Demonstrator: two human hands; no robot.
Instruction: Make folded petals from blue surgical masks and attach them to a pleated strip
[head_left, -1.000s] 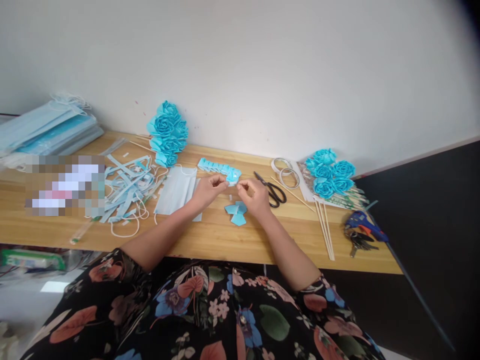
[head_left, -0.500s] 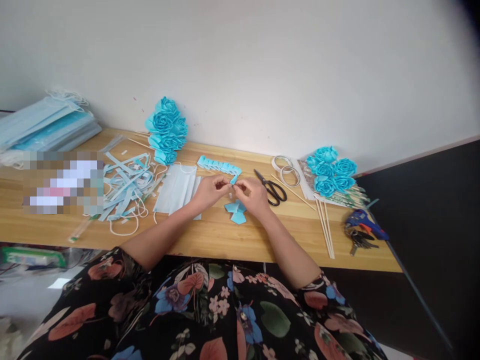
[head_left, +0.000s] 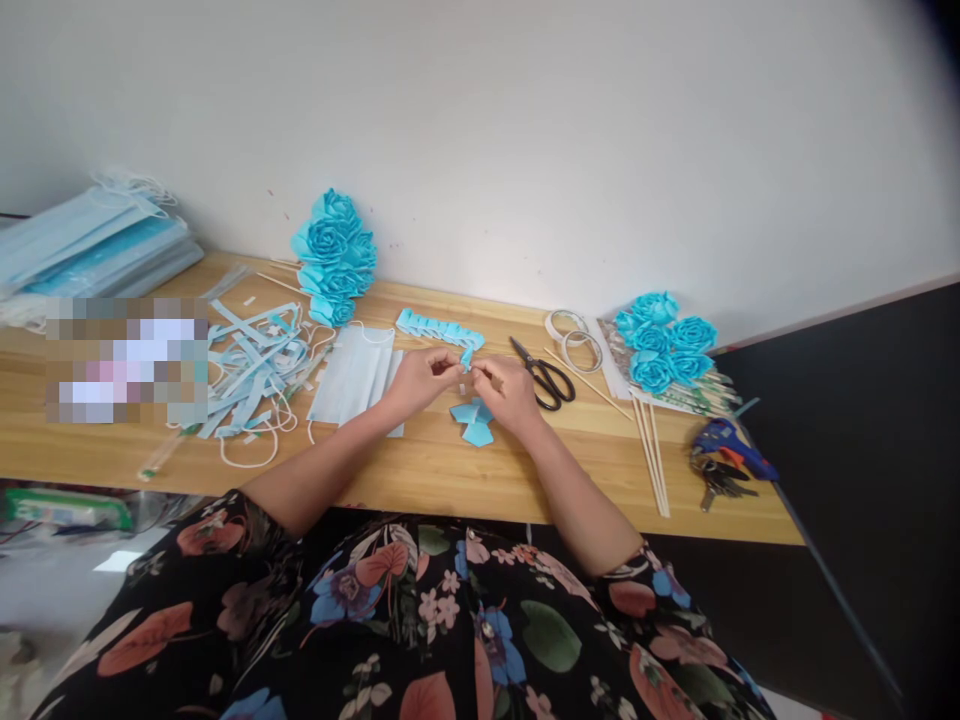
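Both hands meet over the middle of the table around a small light-blue petal piece (head_left: 466, 359). My left hand (head_left: 424, 386) is closed, pinching the piece between thumb and fingertips. My right hand (head_left: 511, 390) is also closed, its fingertips at the piece's right side; what lies between them is too small to make out. Just behind the hands runs a row of folded blue petals (head_left: 435, 327). Flat blue petal pieces (head_left: 474, 425) lie below the right hand, partly covered by it. Black-handled scissors (head_left: 546, 378) rest right of the right hand.
Left are face masks (head_left: 349, 375), cut strips (head_left: 255, 370) and a mask pile (head_left: 97, 245). Blue flowers (head_left: 334, 255) stand behind; more flowers (head_left: 660, 340) lie right. Tape rolls (head_left: 581, 350), wooden sticks (head_left: 649, 455), a glue gun (head_left: 724, 440) and keys (head_left: 716, 485) are also right.
My right fingertips have shifted slightly right, showing a little more of the blue petal piece. The left hand keeps its pinch almost in place.
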